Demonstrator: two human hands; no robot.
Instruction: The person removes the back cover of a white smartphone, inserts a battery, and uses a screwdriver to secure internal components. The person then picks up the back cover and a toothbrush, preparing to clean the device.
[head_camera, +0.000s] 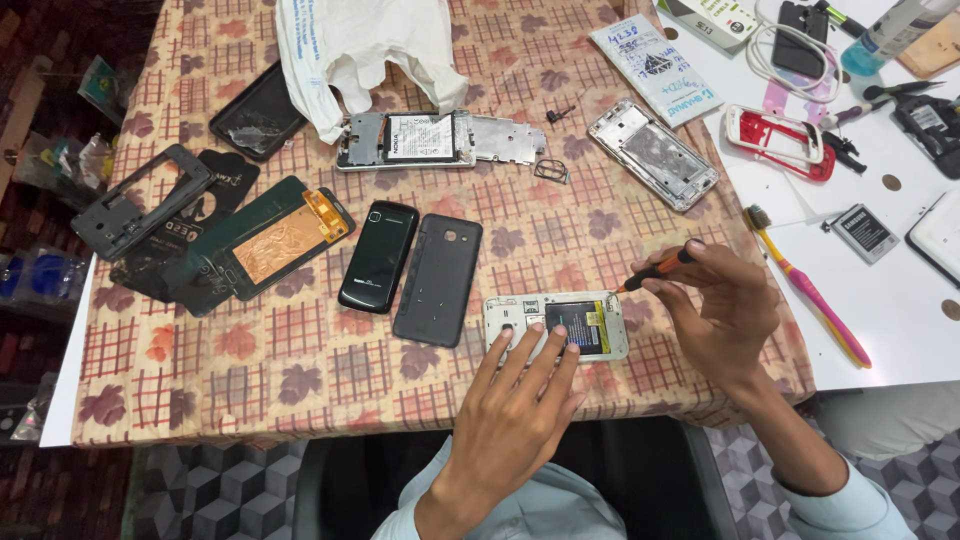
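Observation:
An opened white phone (520, 312) with its back off and battery showing lies near the table's front edge. My left hand (520, 400) rests flat on it, fingers pressing its lower side. My right hand (715, 300) pinches a small orange-handled screwdriver (655, 270), whose tip touches the phone's upper right corner. A dark grey back cover (438, 280) and a glossy black phone (378, 256) lie just left of it.
Phone frames, a screen assembly (270, 240), an opened silver phone (655, 155), another stripped phone (420, 138) and a white plastic bag (370, 45) spread over the checked tablecloth. On the white table at right lie a pink and yellow toothbrush (810, 290), battery (865, 232), red frame (780, 140), cables.

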